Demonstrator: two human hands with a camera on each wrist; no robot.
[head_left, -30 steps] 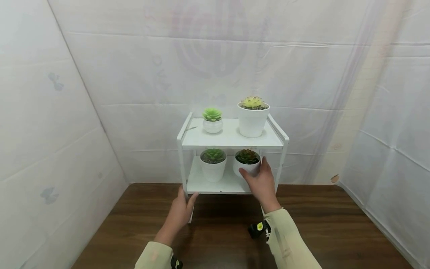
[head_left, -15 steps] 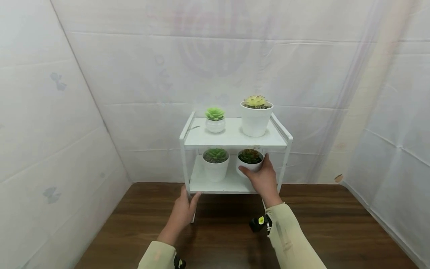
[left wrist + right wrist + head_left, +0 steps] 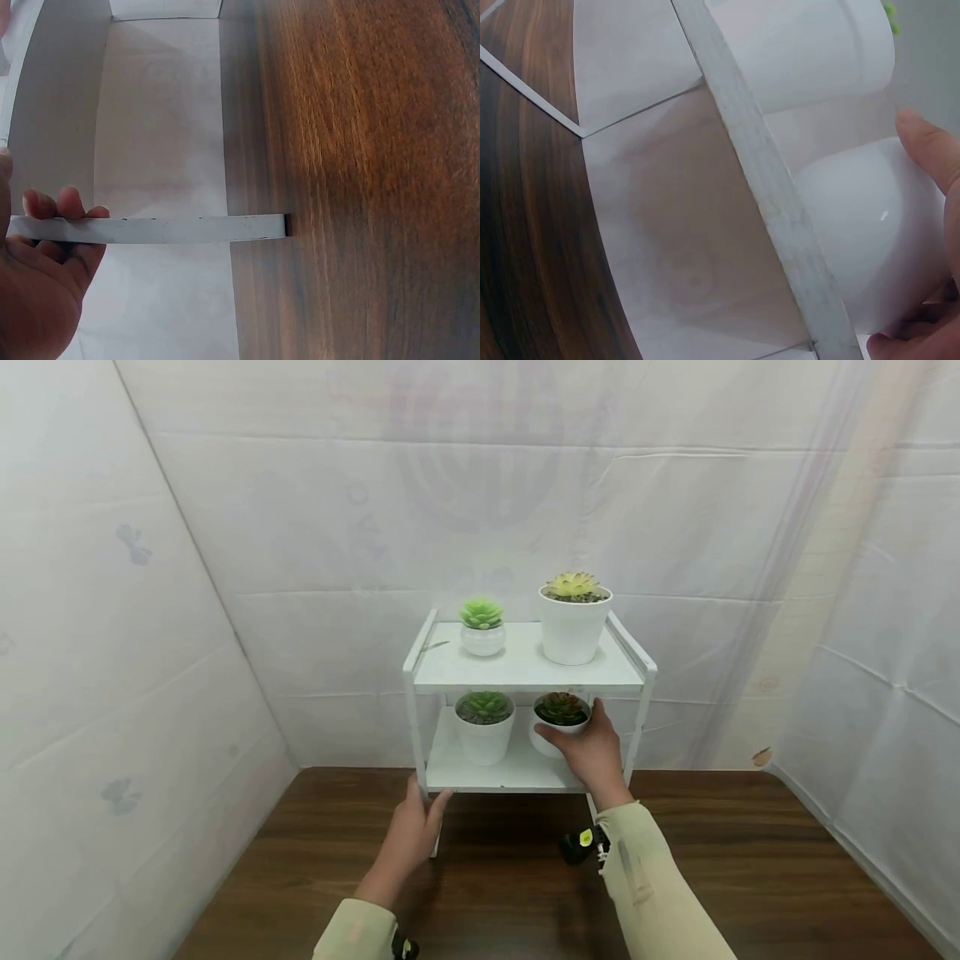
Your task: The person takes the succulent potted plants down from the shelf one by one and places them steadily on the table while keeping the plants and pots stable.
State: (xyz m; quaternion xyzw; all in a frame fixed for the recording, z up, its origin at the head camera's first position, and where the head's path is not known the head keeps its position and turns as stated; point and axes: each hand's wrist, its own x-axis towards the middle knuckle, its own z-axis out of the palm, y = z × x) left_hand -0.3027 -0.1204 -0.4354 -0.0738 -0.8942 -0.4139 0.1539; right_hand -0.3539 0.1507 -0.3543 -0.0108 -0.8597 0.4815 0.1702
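Two hands engaged: my right hand (image 3: 594, 755) clasps the rounded white pot (image 3: 870, 232), right side of the lower shelf (image 3: 517, 774); my left hand (image 3: 411, 828) grips the rack's leg (image 3: 187, 229). Advised: keep the pot level and off the neighbouring pot (image 3: 484, 743).

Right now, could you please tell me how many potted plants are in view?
4: a small green plant (left) and a yellowish plant (right) on the top shelf; a larger green plant on the lower shelf, and beside it a reddish plant in the right hand.

left hand (image 3: 409, 832): low, fingers (image 3: 70, 201) curled | right hand (image 3: 592, 755): higher, thumb (image 3: 924, 142) apart from fingers
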